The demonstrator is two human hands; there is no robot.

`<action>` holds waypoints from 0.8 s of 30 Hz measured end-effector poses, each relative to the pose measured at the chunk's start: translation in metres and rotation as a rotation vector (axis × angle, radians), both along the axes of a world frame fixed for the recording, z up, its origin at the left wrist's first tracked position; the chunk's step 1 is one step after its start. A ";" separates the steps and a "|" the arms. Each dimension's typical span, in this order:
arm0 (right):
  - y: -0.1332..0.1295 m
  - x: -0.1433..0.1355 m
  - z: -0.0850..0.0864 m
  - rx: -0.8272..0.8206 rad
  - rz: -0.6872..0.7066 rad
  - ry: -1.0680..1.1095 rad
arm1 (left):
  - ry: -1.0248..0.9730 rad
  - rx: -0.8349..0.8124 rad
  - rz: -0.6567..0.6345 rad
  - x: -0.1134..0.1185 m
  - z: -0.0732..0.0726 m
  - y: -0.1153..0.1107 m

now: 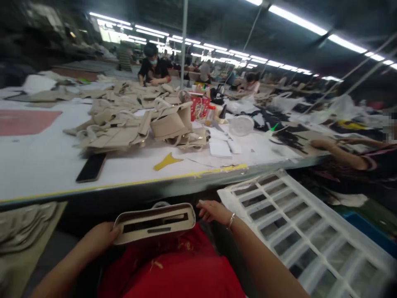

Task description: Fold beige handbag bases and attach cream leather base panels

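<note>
A beige bag [155, 223] is held over my lap, with its long flat face and dark slot turned up toward me. My left hand [104, 236] grips the bag's left end, thumb on the rim. Close by the bag's right corner is my right hand [214, 210], its fingers curled together in a pinch; whatever may be between them is too small to make out. A bracelet [231, 220] circles the right wrist. A pale loop, perhaps the bag's handle [161, 204], shows behind its far edge.
The white table [46, 161] ahead carries a phone [91, 167], a yellow piece [168, 161], a pile of beige bags [124, 128] and a red box [198, 108]. A white slatted rack [297, 223] stands at right. Co-workers sit across the table and at far right.
</note>
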State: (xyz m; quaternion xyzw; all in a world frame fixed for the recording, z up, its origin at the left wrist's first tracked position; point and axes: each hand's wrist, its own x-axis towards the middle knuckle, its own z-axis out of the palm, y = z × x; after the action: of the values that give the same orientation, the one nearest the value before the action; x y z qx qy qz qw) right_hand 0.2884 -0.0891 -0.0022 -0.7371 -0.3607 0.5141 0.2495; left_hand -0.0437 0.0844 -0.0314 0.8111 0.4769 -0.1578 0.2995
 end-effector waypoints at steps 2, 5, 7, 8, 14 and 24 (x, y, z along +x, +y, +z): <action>0.002 -0.008 -0.006 0.050 0.140 -0.077 | 0.009 0.000 0.020 -0.003 0.001 0.000; 0.005 -0.018 -0.006 0.111 0.355 -0.395 | 0.048 0.030 0.013 -0.001 0.007 -0.002; 0.007 -0.025 -0.003 0.089 0.426 -0.611 | 0.082 0.063 -0.011 0.002 0.010 -0.003; 0.009 -0.029 -0.002 0.062 0.444 -0.693 | 0.098 0.080 -0.021 0.003 0.011 -0.004; 0.022 -0.045 -0.009 -0.128 0.461 -0.920 | 0.156 0.147 -0.028 0.005 0.010 -0.005; 0.021 -0.063 0.012 -0.139 0.446 -0.976 | 0.143 0.178 -0.094 0.000 0.004 -0.004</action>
State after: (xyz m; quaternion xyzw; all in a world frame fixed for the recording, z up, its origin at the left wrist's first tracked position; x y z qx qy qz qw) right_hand 0.2252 -0.0676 0.0101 -0.8105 -0.5477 0.1750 -0.1117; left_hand -0.0437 0.0801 -0.0274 0.8427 0.4706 -0.1862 0.1839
